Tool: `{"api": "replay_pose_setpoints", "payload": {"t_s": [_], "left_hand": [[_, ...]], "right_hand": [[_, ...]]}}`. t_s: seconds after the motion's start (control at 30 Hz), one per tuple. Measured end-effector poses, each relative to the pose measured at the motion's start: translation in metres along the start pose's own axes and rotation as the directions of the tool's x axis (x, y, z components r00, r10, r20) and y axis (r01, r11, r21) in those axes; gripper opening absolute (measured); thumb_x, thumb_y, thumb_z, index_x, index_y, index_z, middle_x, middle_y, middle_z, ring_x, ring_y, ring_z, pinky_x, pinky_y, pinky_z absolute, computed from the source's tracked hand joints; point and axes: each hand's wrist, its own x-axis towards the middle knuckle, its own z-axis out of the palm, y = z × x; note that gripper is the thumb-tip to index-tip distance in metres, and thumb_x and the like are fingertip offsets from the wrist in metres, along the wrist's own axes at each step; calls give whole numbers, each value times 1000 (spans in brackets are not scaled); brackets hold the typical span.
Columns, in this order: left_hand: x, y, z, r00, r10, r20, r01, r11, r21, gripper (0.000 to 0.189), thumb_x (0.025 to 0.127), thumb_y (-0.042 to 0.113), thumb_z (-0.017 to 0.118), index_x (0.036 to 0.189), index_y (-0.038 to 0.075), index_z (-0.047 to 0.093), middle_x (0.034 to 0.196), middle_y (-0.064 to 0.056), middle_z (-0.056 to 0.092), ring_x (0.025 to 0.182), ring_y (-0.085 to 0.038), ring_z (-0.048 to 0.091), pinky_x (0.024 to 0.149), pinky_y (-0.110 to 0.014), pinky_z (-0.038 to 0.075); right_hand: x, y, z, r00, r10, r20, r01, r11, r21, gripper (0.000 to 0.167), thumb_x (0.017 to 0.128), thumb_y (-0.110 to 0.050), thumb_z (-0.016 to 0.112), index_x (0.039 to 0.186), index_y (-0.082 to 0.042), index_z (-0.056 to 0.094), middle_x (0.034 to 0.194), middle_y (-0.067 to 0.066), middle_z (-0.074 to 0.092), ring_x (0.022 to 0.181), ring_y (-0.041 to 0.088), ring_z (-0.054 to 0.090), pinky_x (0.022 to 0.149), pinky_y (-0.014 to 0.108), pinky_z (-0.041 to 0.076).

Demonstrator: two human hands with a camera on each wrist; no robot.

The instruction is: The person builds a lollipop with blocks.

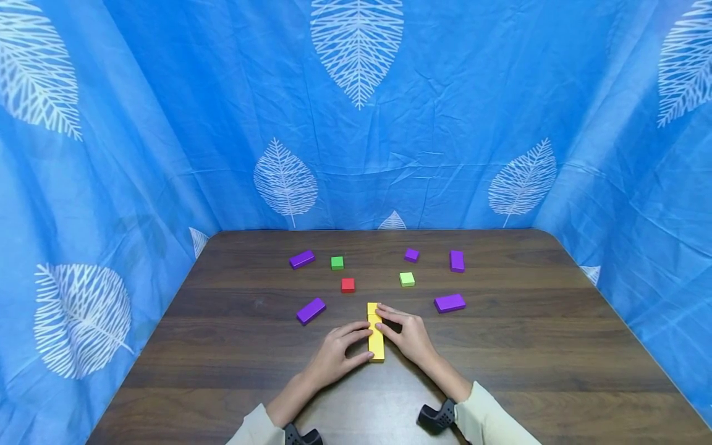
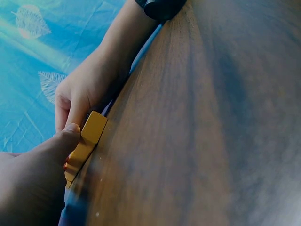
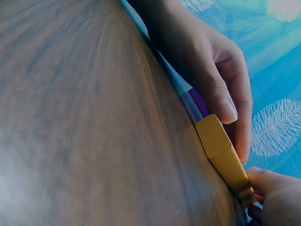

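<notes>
In the head view, a long yellow block (image 1: 376,343) lies lengthwise near the middle of the table, with a short yellow block (image 1: 371,308) against its far end. My left hand (image 1: 335,354) touches the long block's left side, its thumb at the near corner and fingertips farther up. From the other side, my right hand (image 1: 410,335) has fingertips at the short block's right edge and its thumb on the long block's right side. In the right wrist view the yellow block (image 3: 215,136) lies between the left thumb (image 3: 227,110) and the right hand (image 3: 277,195).
Beyond the hands lie a red block (image 1: 347,285), a green block (image 1: 337,263) and a light green block (image 1: 407,279). Several purple blocks are spread around them, including one at left (image 1: 311,311) and one at right (image 1: 450,303). A blue leaf-patterned curtain (image 1: 356,148) surrounds the table.
</notes>
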Motion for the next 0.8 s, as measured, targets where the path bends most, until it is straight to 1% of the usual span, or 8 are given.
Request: {"api": "replay_pose_setpoints", "payload": {"t_s": [0.4,0.47,0.53,0.57,0.6,0.7,0.73,0.8], "left_hand": [[2,0,0,1000,-4,-6,4,1000,-12,40,81,33,70,112,8,66,121,-5,59,110,-17,55,89,-35,46],[2,0,-1,999,-18,-30,18,1000,-7,40,81,31,71,113,7,65,120,-5,60,109,-17,56,89,-36,46],[3,-2,-4,994,-46,-97,49,998,30,40,80,29,72,113,7,65,117,-5,62,107,-17,58,87,-37,47],[3,-4,-6,987,-64,-145,73,996,54,40,80,28,72,113,6,65,114,-6,63,105,-18,59,87,-37,47],[3,-7,-8,977,-83,-198,101,992,80,40,79,26,73,112,5,65,112,-7,64,103,-19,60,87,-39,47],[2,-17,-17,928,-137,-346,200,968,152,38,77,21,75,110,3,66,106,-10,66,99,-24,61,86,-41,47],[1,-20,-20,913,-152,-379,229,959,166,38,76,19,75,109,2,66,105,-11,66,98,-25,61,85,-42,47],[-1,-27,-27,892,-178,-416,279,941,194,37,75,16,77,107,0,67,104,-12,65,98,-28,61,85,-44,47]], "right_hand": [[1,0,-1,1000,1,-5,-1,1000,-8,29,80,-18,73,106,-7,71,114,0,64,105,18,59,88,37,48],[1,0,-1,1000,-1,-8,1,1000,-5,29,80,-18,73,107,-7,70,114,0,64,105,18,59,89,37,48],[1,0,-1,1000,-4,-11,4,1000,-3,29,80,-18,73,107,-7,70,114,1,64,105,18,59,89,37,47],[0,0,0,1000,-4,-13,4,1000,0,30,80,-18,73,107,-7,70,114,1,64,105,18,59,90,36,47],[0,0,0,1000,-4,-14,4,1000,1,30,80,-18,73,107,-7,70,114,1,64,105,18,59,90,36,47],[0,0,0,1000,3,-15,-3,1000,7,29,80,-18,73,106,-7,70,114,2,64,105,18,59,90,36,47],[0,0,0,1000,6,-14,-6,1000,10,29,80,-18,73,106,-7,70,114,2,64,105,18,59,90,36,47],[-1,-1,0,1000,12,-10,-12,1000,13,28,80,-18,73,106,-7,71,114,2,64,106,18,59,91,36,46]]}}
